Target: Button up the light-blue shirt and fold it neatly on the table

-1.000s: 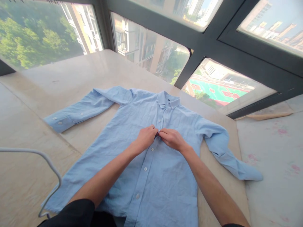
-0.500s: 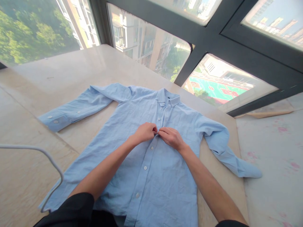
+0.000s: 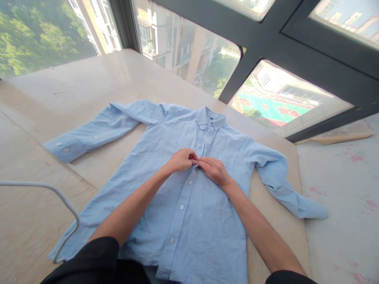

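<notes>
A light blue button-up shirt [image 3: 160, 193] lies front up, collar [image 3: 211, 117] away from me and sleeves spread to both sides. At mid-chest my left hand [image 3: 184, 159] pinches the front placket from the left. My right hand [image 3: 213, 170] grips the placket's other side, its fingertips nearly meeting the left ones. The cloth between them is lifted slightly, and the fingers hide any button there. Below the hands, white buttons [image 3: 181, 207] run down the placket; another white button [image 3: 199, 146] shows above them.
Beneath the shirt is a beige stone sill [image 3: 118, 79]. A grey-white cable [image 3: 63, 199] curves over the left side. Dark-framed windows [image 3: 254, 43] rise behind. On the right is a pale floral-patterned surface [image 3: 340, 189].
Both hands stay at the same spot on the placket, with the left fingers slightly shifted and the cloth raised a little. The camera view has tilted slightly.
</notes>
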Action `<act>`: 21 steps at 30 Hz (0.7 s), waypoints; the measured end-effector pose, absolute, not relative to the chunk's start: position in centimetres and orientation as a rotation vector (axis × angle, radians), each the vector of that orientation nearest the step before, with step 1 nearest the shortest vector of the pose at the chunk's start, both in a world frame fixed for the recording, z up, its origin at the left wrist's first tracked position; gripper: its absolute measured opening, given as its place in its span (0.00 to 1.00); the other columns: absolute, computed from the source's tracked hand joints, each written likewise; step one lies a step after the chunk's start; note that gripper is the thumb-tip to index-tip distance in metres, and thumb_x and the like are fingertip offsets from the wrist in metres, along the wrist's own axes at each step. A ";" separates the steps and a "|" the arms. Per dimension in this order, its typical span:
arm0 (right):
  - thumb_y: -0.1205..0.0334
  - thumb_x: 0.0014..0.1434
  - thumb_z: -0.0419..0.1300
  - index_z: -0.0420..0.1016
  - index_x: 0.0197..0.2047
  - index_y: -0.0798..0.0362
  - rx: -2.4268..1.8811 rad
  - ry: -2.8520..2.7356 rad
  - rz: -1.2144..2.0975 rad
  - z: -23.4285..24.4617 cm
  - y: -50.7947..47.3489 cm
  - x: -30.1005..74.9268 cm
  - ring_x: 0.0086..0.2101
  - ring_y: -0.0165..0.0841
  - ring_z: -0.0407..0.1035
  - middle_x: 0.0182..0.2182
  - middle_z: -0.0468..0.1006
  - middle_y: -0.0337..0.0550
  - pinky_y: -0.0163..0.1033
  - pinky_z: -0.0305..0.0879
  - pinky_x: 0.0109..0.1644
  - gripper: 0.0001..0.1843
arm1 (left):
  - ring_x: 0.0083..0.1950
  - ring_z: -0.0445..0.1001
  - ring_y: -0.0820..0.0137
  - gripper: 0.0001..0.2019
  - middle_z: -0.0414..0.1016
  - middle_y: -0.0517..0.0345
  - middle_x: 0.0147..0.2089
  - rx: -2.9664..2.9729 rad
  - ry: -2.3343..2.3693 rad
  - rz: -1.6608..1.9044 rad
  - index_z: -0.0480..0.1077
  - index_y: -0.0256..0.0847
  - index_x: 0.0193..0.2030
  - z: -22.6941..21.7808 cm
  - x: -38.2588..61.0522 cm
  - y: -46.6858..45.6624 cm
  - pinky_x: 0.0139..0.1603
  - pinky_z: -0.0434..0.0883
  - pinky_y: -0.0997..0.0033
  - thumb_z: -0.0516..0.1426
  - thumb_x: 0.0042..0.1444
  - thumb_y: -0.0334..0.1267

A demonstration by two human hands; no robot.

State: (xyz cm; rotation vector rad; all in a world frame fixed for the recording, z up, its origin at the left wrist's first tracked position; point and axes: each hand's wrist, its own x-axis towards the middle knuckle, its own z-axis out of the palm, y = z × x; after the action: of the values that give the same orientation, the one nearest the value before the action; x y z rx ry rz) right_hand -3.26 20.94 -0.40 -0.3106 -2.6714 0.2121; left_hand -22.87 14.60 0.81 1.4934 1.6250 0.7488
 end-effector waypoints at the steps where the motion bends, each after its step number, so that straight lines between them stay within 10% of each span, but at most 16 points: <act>1: 0.66 0.69 0.51 0.78 0.45 0.51 -0.300 -2.674 0.206 -0.4 21.0 -3.3 0.40 0.34 0.76 0.42 0.81 0.48 0.39 0.73 0.44 0.14 | 0.38 0.76 0.69 0.07 0.80 0.59 0.35 1.491 1.618 0.757 0.76 0.40 0.36 0.8 -22.9 14.6 0.39 0.71 0.73 0.59 0.48 0.34; 21: 0.65 0.69 0.51 0.78 0.46 0.50 -0.150 -2.729 0.260 -0.5 21.8 -3.2 0.40 0.34 0.77 0.49 0.80 0.48 0.41 0.74 0.44 0.13 | 0.37 0.76 0.71 0.16 0.79 0.60 0.39 1.538 1.637 0.884 0.71 0.43 0.52 0.9 -22.3 12.3 0.41 0.71 0.73 0.56 0.55 0.35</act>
State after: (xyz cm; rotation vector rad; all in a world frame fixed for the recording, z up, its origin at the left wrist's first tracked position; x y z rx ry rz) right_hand -3.21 21.79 -0.48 -0.1501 -2.7289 0.2599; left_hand -22.31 12.29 0.88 1.5382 1.6373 0.8839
